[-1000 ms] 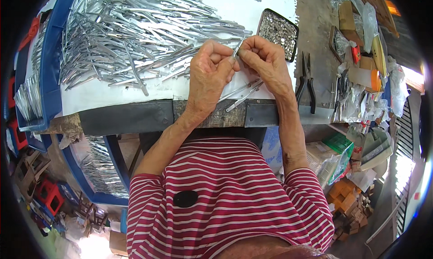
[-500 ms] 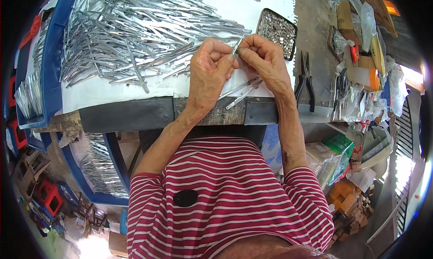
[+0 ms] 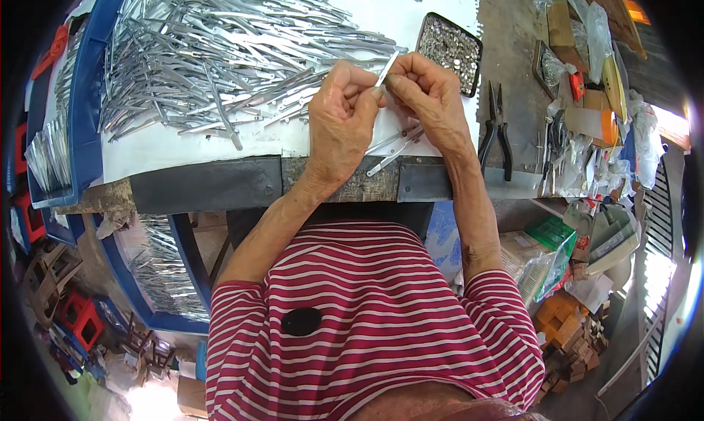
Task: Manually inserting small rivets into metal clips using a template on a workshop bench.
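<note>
your left hand (image 3: pixel 342 120) hides the lower end of the thin metal strip (image 3: pixel 389 66); whether your right hand (image 3: pixel 431 102) grips it too can't be told. loose strips (image 3: pixel 387 161) by the worktop's (image 3: pixel 517 61) front edge run partly behind your hands. pieces (image 3: pixel 446 50) in the black tray (image 3: pixel 481 63) are too small to tell apart.

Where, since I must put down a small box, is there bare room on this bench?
Grey benchtop beyond the pliers, between the black tray and the clutter at right; also a narrow band of white paper between the metal strip pile and the dark front edging. Crowded: the pile, that clutter.
</note>
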`<state>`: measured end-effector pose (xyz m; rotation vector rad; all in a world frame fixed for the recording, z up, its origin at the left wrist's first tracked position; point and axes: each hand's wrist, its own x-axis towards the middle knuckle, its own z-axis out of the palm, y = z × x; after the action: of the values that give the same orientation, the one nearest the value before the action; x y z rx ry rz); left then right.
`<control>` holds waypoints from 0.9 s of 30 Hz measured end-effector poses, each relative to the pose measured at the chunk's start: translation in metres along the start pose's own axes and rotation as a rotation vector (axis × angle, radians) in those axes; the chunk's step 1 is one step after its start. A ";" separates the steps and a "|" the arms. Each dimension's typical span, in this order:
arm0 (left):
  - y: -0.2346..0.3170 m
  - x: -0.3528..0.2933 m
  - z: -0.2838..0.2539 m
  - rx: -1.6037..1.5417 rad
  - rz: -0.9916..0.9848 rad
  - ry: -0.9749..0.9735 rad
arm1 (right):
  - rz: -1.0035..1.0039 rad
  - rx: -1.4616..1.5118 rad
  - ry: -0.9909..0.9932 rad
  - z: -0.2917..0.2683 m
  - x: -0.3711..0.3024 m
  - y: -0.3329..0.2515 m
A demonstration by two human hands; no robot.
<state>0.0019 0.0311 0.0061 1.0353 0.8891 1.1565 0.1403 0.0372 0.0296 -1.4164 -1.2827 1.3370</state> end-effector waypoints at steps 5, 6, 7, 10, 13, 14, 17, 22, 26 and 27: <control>-0.002 -0.002 0.000 0.227 0.142 0.011 | 0.022 0.072 -0.022 -0.002 0.000 0.002; -0.003 -0.002 -0.001 0.291 0.177 0.008 | -0.010 0.069 -0.009 -0.001 0.000 0.003; -0.005 -0.002 0.000 0.291 0.177 0.009 | -0.042 0.065 0.004 0.000 0.000 0.004; -0.009 0.000 0.002 0.322 0.319 0.051 | -0.043 0.071 0.015 0.001 -0.001 0.003; -0.010 0.000 0.003 0.332 0.360 0.077 | -0.050 0.083 0.006 0.002 -0.001 0.003; -0.010 0.000 0.003 0.381 0.402 0.084 | -0.050 0.083 0.007 0.002 0.000 0.004; -0.007 0.000 0.003 0.450 0.472 0.102 | -0.071 0.106 -0.004 0.003 0.000 0.007; -0.006 0.000 0.003 0.478 0.472 0.132 | -0.094 0.119 0.024 0.008 0.001 0.008; -0.012 0.000 0.001 0.543 0.487 0.120 | -0.013 0.187 0.004 0.007 0.001 0.009; -0.012 0.000 0.000 0.581 0.477 0.109 | -0.013 0.190 0.005 0.007 0.002 0.010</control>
<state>0.0055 0.0306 -0.0057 1.7387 1.1360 1.3914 0.1351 0.0364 0.0190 -1.2769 -1.1279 1.4062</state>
